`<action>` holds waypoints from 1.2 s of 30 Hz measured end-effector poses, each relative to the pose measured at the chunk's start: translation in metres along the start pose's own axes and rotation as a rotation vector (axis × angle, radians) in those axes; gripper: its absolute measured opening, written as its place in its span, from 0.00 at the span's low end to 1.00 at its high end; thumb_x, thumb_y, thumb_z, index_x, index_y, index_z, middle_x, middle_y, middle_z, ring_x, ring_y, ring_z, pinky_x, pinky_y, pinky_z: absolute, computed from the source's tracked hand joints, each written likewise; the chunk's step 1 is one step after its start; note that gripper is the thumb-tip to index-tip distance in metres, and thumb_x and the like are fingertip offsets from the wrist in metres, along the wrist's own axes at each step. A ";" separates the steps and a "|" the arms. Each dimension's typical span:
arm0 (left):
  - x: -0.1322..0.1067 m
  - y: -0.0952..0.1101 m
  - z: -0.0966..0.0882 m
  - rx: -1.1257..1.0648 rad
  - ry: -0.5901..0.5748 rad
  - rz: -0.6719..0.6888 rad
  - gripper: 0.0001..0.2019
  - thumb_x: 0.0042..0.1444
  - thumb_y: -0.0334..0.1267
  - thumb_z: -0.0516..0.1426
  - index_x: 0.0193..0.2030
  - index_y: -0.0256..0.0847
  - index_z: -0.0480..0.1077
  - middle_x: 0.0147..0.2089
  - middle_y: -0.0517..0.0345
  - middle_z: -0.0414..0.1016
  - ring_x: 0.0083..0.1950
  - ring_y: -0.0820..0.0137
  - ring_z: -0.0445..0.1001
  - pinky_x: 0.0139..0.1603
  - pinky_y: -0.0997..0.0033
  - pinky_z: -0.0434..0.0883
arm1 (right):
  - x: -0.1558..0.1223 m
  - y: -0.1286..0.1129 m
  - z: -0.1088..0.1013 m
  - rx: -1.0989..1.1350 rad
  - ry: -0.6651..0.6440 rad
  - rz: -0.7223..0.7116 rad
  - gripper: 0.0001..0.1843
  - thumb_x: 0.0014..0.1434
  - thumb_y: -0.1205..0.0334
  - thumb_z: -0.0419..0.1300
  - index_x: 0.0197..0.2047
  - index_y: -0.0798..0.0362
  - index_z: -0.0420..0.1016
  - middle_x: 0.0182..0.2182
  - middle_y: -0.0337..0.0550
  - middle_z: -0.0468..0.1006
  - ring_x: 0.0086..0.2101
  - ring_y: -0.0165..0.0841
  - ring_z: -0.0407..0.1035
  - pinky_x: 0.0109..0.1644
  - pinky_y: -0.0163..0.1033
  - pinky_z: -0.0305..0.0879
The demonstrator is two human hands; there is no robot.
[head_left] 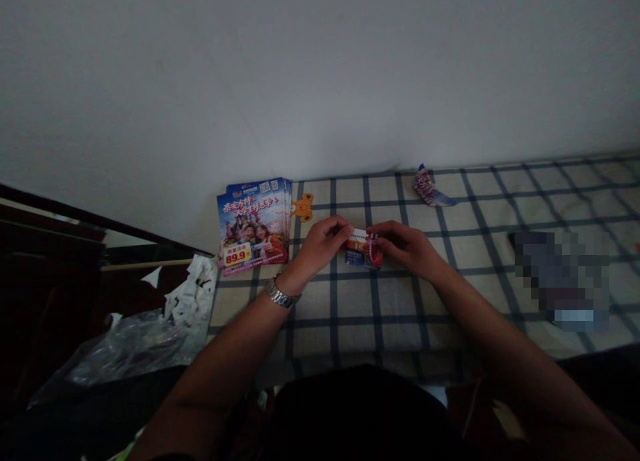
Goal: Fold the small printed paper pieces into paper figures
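Observation:
A small folded printed flyer [356,253], blue, red and white, is held between my two hands over the checked cloth. My left hand [327,240], with a metal watch on its wrist, pinches the flyer's upper left corner. On the other side, my right hand [404,246] pinches its upper right part, where a fold or curled edge shows. To the left lies a stack of colourful flyers [254,228] with "89.9" printed on the top one. Beyond my right hand, near the wall, rests a crumpled or folded flyer [429,186].
A checked tablecloth [350,328] covers the table, which stands against a pale wall [320,81]. A dark, pixelated flat object [555,274] lies at the right. Clear plastic [125,344] and torn white paper [193,298] sit off the table's left edge.

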State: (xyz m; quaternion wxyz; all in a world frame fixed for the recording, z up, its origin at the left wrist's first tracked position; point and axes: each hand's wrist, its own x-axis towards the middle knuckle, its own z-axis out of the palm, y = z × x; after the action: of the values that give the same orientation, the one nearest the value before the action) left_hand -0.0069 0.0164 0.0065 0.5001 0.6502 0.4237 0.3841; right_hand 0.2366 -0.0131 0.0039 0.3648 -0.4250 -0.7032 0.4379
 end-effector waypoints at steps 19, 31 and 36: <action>-0.002 0.003 0.001 0.061 -0.167 0.068 0.11 0.67 0.47 0.61 0.46 0.42 0.76 0.40 0.55 0.81 0.40 0.69 0.79 0.42 0.70 0.74 | 0.000 -0.001 -0.001 -0.042 0.012 0.002 0.15 0.70 0.52 0.60 0.54 0.47 0.81 0.45 0.44 0.85 0.42 0.38 0.79 0.46 0.44 0.76; -0.001 -0.005 0.002 0.004 -0.099 0.028 0.12 0.66 0.47 0.63 0.45 0.40 0.73 0.41 0.55 0.79 0.38 0.70 0.78 0.39 0.70 0.76 | 0.003 0.003 -0.003 -0.048 0.156 0.013 0.19 0.71 0.44 0.59 0.56 0.45 0.78 0.47 0.45 0.84 0.46 0.41 0.78 0.52 0.48 0.76; -0.001 -0.009 0.002 0.001 0.051 0.041 0.12 0.65 0.43 0.64 0.48 0.40 0.70 0.42 0.55 0.76 0.42 0.69 0.78 0.39 0.72 0.77 | 0.003 0.006 -0.005 -0.064 0.231 0.017 0.20 0.69 0.42 0.61 0.54 0.46 0.77 0.47 0.46 0.81 0.45 0.41 0.77 0.49 0.47 0.76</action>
State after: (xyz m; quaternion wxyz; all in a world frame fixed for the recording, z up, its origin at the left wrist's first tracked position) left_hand -0.0065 0.0164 -0.0024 0.4806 0.6491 0.4233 0.4106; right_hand 0.2419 -0.0076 0.0003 0.4259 -0.4901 -0.6665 0.3664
